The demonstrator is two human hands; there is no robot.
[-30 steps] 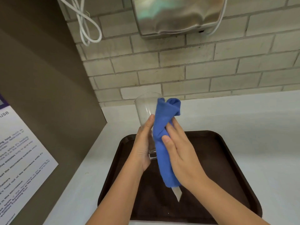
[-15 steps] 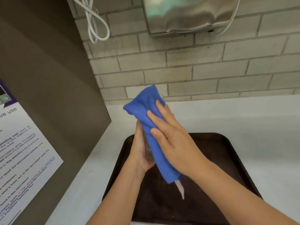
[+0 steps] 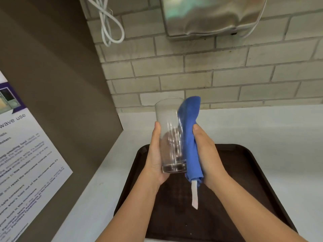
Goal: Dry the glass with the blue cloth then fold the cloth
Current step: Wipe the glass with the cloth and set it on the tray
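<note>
A tall clear glass [image 3: 170, 135] is held upright above the tray, gripped from its left side and back by my left hand [image 3: 155, 154]. The blue cloth [image 3: 190, 137] is bunched into a long roll pressed against the glass's right side, with my right hand [image 3: 208, 154] wrapped around it. A white label [image 3: 194, 194] hangs from the cloth's lower end. The upper tip of the cloth reaches the height of the glass's rim.
A dark brown tray [image 3: 244, 180] lies on the white counter [image 3: 262, 130] under my hands. A brown side panel with a printed notice [image 3: 26, 163] stands to the left. On the brick wall hang a metal dispenser [image 3: 209, 16] and a looped white cable [image 3: 110, 27].
The cloth was over the top of the glass with my right hand flat on it; it has now slid off to the glass's right side, and the glass shows fully.
</note>
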